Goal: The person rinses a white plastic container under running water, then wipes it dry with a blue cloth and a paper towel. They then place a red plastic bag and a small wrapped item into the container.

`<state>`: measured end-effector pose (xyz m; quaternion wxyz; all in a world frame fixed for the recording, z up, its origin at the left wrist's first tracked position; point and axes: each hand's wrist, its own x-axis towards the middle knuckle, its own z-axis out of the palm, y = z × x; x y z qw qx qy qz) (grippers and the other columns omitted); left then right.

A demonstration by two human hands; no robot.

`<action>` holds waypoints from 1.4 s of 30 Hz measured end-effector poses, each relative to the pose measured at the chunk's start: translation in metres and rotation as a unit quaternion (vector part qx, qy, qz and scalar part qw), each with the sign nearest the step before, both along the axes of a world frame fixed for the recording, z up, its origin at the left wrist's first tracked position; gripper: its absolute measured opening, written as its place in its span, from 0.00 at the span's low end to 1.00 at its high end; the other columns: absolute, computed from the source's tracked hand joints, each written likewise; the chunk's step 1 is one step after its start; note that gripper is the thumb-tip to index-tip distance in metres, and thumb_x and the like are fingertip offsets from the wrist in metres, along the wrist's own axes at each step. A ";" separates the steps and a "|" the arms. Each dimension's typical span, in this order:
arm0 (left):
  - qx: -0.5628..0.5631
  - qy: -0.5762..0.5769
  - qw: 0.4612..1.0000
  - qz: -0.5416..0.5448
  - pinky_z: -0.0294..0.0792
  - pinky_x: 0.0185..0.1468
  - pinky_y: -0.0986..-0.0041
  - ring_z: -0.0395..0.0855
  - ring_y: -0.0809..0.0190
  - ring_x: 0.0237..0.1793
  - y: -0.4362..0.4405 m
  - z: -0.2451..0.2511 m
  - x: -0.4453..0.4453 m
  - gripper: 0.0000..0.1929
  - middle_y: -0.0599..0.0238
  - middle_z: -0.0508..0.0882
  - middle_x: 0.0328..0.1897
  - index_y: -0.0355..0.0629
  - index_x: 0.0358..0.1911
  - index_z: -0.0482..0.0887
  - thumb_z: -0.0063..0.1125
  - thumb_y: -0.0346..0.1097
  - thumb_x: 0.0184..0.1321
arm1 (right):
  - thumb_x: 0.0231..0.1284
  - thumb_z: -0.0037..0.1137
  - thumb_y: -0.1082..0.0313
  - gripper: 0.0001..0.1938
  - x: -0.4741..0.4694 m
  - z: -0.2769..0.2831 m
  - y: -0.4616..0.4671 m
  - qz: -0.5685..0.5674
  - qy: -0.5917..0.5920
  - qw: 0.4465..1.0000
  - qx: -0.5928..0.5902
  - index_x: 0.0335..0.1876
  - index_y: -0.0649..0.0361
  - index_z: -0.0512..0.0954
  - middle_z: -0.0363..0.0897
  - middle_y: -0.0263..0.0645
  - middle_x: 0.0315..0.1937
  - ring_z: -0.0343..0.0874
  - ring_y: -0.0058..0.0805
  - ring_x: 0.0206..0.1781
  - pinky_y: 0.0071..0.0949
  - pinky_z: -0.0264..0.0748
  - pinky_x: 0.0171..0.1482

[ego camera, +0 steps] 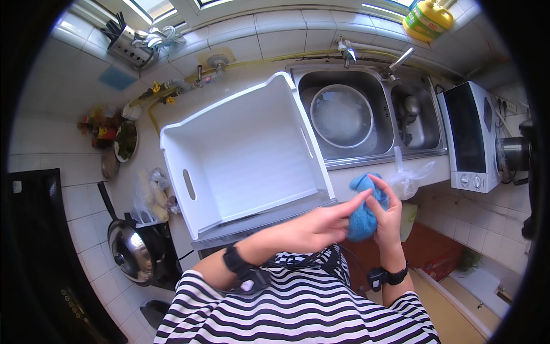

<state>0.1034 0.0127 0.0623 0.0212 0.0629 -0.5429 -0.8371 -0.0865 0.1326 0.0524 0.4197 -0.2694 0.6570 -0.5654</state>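
A blue cloth [363,219], bunched up, is held between my two hands in front of my body, just right of a white plastic bin. My left hand [328,225] reaches across from the left and grips the cloth's near left side. My right hand [389,210] holds its right side, with thumb and fingers around it. The open white bin [258,159] stands on the counter to the left, with a slot in its side wall. Behind the hands a double steel sink [346,161] holds a round metal basin [341,116] with cloudy water.
A microwave [466,137] stands right of the sink, with a clear plastic bag [406,178] at the counter edge. Faucets [393,66] rise behind the sink. On the left are a lidded wok [131,253], a bag of food [152,198] and a plate of greens [126,141].
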 end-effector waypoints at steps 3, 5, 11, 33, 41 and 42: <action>-0.193 -0.074 0.969 0.135 0.75 0.62 0.65 0.83 0.54 0.60 -0.023 -0.006 0.045 0.27 0.55 0.84 0.61 0.46 0.68 0.74 0.55 0.24 0.64 | 0.61 0.66 0.70 0.17 -0.010 0.000 -0.014 -0.008 0.112 0.994 0.007 0.56 0.59 0.81 0.83 0.39 0.51 0.82 0.28 0.48 0.27 0.77 0.54; -0.283 -0.143 0.932 0.174 0.75 0.60 0.65 0.85 0.55 0.56 -0.028 -0.004 0.082 0.25 0.56 0.86 0.58 0.44 0.63 0.80 0.65 0.28 0.58 | 0.60 0.65 0.72 0.14 -0.013 -0.007 -0.032 0.087 0.234 0.968 -0.028 0.52 0.57 0.84 0.83 0.38 0.47 0.83 0.29 0.44 0.27 0.78 0.52; -0.529 -0.288 0.784 0.151 0.74 0.61 0.64 0.74 0.52 0.63 -0.007 -0.016 0.159 0.32 0.65 0.82 0.58 0.48 0.58 0.84 0.77 0.38 0.43 | 0.49 0.66 0.78 0.15 -0.014 -0.040 -0.069 0.372 0.323 0.863 -0.115 0.43 0.51 0.87 0.80 0.40 0.44 0.75 0.44 0.52 0.38 0.74 0.55; -0.536 -0.407 0.707 0.216 0.70 0.63 0.52 0.65 0.43 0.69 0.008 -0.021 0.195 0.45 0.63 0.77 0.63 0.47 0.61 0.80 0.82 0.38 0.28 | 0.53 0.71 0.65 0.22 0.061 0.019 -0.054 0.354 0.324 0.867 -0.135 0.57 0.51 0.82 0.82 0.45 0.49 0.83 0.39 0.48 0.34 0.82 0.50; -0.526 -0.457 0.650 0.302 0.59 0.74 0.52 0.56 0.41 0.74 0.012 -0.022 0.266 0.49 0.55 0.65 0.73 0.46 0.65 0.75 0.82 0.38 0.28 | 0.52 0.70 0.66 0.23 0.152 0.016 -0.089 0.429 0.265 0.817 -0.278 0.56 0.57 0.80 0.73 0.45 0.39 0.78 0.39 0.39 0.33 0.80 0.41; -0.506 -0.421 0.677 0.329 0.59 0.73 0.51 0.57 0.41 0.74 0.013 -0.028 0.270 0.44 0.54 0.64 0.73 0.47 0.62 0.79 0.81 0.37 0.30 | 0.52 0.69 0.65 0.22 0.171 0.011 -0.090 0.438 0.245 0.816 -0.287 0.55 0.57 0.80 0.71 0.46 0.39 0.77 0.40 0.39 0.34 0.79 0.41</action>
